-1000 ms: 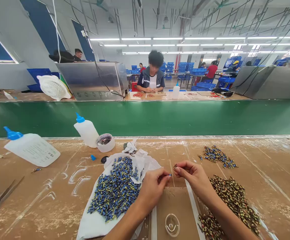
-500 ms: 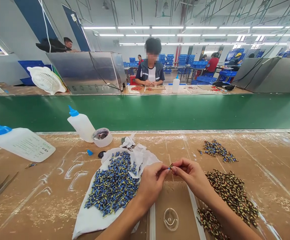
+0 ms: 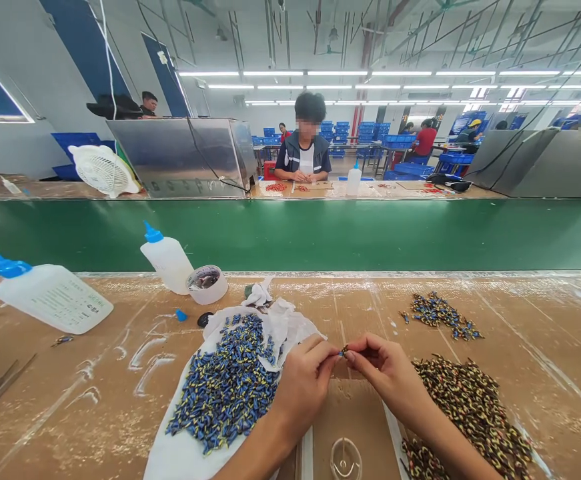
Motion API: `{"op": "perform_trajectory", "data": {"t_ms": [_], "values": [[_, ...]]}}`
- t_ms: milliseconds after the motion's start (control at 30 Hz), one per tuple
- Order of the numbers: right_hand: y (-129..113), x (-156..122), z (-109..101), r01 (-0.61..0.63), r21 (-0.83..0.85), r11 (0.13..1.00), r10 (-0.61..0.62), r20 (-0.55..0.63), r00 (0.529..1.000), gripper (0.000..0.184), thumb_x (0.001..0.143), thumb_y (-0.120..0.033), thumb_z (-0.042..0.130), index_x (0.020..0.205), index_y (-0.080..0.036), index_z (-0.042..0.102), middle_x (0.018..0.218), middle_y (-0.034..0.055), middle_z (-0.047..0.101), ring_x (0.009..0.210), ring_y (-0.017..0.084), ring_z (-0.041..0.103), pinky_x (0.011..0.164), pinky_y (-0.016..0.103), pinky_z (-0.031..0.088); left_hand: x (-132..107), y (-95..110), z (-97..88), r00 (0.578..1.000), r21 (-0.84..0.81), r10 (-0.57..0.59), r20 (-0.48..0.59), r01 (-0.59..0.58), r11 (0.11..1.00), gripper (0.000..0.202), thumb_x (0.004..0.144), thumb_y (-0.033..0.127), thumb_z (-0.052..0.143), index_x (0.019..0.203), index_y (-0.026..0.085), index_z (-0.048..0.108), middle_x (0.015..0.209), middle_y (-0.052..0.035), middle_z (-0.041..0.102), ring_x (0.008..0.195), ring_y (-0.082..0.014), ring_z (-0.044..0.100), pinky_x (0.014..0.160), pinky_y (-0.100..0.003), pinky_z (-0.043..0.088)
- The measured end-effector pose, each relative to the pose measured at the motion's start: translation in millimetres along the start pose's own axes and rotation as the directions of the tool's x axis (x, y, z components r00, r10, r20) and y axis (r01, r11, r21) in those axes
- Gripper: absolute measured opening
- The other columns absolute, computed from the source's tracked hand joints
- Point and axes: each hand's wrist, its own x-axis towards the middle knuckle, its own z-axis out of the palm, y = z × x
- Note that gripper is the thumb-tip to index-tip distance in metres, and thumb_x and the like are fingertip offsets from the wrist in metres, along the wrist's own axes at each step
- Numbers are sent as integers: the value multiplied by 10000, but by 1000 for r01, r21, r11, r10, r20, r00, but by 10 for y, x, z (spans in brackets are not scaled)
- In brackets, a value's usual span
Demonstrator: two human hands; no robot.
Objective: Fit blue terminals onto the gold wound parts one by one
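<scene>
My left hand point(image 3: 303, 380) and my right hand point(image 3: 387, 373) meet over the table, fingertips pinched. Between them is a tiny blue-and-dark piece point(image 3: 343, 351); my left fingertips hold its blue end and my right fingertips its dark end. Left of my hands, a heap of small blue-and-yellow pieces point(image 3: 225, 380) lies on a white cloth point(image 3: 170, 453). To the right, partly behind my right forearm, spreads a heap of dark-and-yellow curved pieces point(image 3: 475, 400). Farther back sits a smaller pile of pieces showing both blue and dark-yellow parts point(image 3: 440, 313).
A cardboard strip point(image 3: 355, 413) with a small clear round dish point(image 3: 346, 460) lies below my hands. Two blue-capped bottles point(image 3: 60, 297) and a tape roll point(image 3: 208, 287) stand at the left. Beyond the green belt point(image 3: 290, 233), a person point(image 3: 304, 150) handles small red pieces.
The whole view has tilted slightly upward, so everything sits lower in the picture. Both hands keep their pinch on the tiny piece, with little visible movement.
</scene>
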Motion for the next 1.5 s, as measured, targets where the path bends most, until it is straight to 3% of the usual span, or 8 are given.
{"op": "perform_trajectory", "data": {"t_ms": [167, 333, 600, 833, 933, 1133, 1333, 1500], "values": [[26, -17, 39, 59, -50, 997, -57, 33, 998, 242, 880, -389, 586, 811, -163, 635, 765, 36, 642, 720, 178, 587, 655, 273, 476, -23, 5, -8, 1000, 104, 23, 5, -23, 994, 230, 894, 122, 455, 864, 198, 670, 841, -50, 591, 787, -174, 541, 695, -260, 382], [79, -9, 59, 56, -11, 998, -55, 57, 997, 229, 877, -363, 585, 761, -166, 593, 701, 9, 583, 667, 158, 536, 615, 254, 434, -17, 27, -39, 999, 81, 4, 52, -8, 997, 199, 861, 87, 463, 775, 172, 621, 788, -34, 586, 761, -164, 536, 664, -257, 353], [192, -46, 129, 112, -126, 986, -101, 87, 991, 206, 900, -308, 522, 737, -184, 520, 673, 1, 534, 630, 156, 483, 571, 244, 382, -21, 25, -105, 986, 16, -102, 132, 101, 995, 145, 799, 86, 504, 684, 163, 548, 732, -11, 590, 733, -156, 524, 651, -264, 316], [245, -54, 174, 145, -265, 953, -137, 48, 989, 189, 897, -272, 511, 738, -176, 549, 669, 14, 563, 624, 165, 504, 565, 250, 367, -32, -22, -23, 967, 11, -229, 112, 229, 973, 86, 757, 112, 541, 688, 159, 563, 733, -14, 601, 758, -169, 511, 669, -268, 310], [267, -15, 142, 127, -222, 967, -116, 63, 991, 175, 883, -272, 527, 739, -175, 552, 672, 20, 581, 630, 170, 524, 568, 252, 384, -29, -29, -16, 975, 2, -192, 112, 193, 981, 108, 759, 95, 530, 680, 158, 570, 741, -10, 594, 757, -159, 512, 668, -258, 312], [183, 75, 21, -24, 61, 998, 20, 72, 997, 222, 845, -376, 610, 831, -155, 599, 706, 29, 620, 668, 181, 589, 632, 279, 462, 14, -16, -34, 986, -24, -121, 113, 125, 992, 124, 841, 163, 520, 763, 165, 617, 771, -6, 588, 738, -142, 511, 664, -242, 324], [149, 59, -12, -6, 44, 999, 5, 27, 1000, 254, 843, -402, 619, 860, -149, 623, 745, 41, 645, 701, 185, 606, 662, 287, 479, 9, -38, 10, 981, 64, -76, 177, 65, 996, 206, 900, 206, 467, 720, 165, 560, 705, 7, 557, 684, -136, 480, 619, -241, 295], [184, 58, 10, -9, 46, 999, 6, 71, 997, 255, 841, -403, 629, 855, -149, 632, 768, 46, 657, 716, 182, 610, 665, 285, 480, -18, -89, 51, 977, 58, -34, 209, 23, 998, 262, 944, 218, 388, 711, 164, 495, 684, 10, 546, 657, -128, 474, 602, -240, 281]]}}
